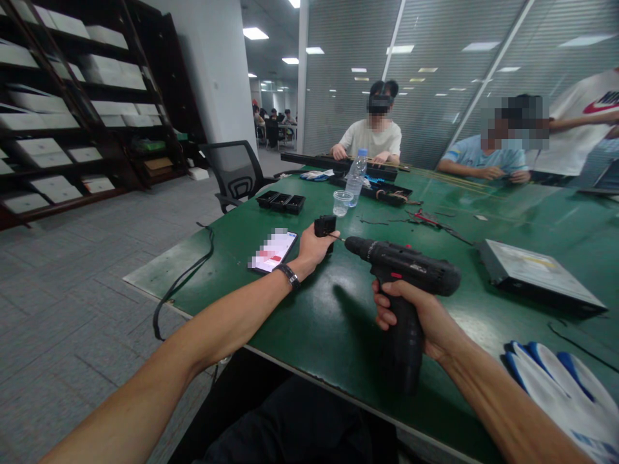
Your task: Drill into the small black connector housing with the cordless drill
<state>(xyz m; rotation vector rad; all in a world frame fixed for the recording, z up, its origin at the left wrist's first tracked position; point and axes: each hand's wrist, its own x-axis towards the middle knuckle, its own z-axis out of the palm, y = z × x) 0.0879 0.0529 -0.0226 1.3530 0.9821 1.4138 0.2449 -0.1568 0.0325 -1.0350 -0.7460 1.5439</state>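
Observation:
My right hand (pixel 401 303) is wrapped round the handle of a black cordless drill (pixel 411 264), which points left. The drill's thin bit reaches a small black block-shaped part (pixel 325 225) in my left hand (pixel 313 246). Whether the tip touches that part or sits in a screw, I cannot tell. My left fingers close round the part and hide much of it. Just left of that wrist, a phone (pixel 273 251) with a lit screen lies on the green table (pixel 309 322).
Beyond my hands stand a clear cup (pixel 342 203), a water bottle (pixel 356 179) and a black compartment tray (pixel 280 202). To the right lie a flat metal box (pixel 541 274) and white-blue gloves (pixel 565 393). Co-workers sit across the table; a chair (pixel 235 171) stands at its left.

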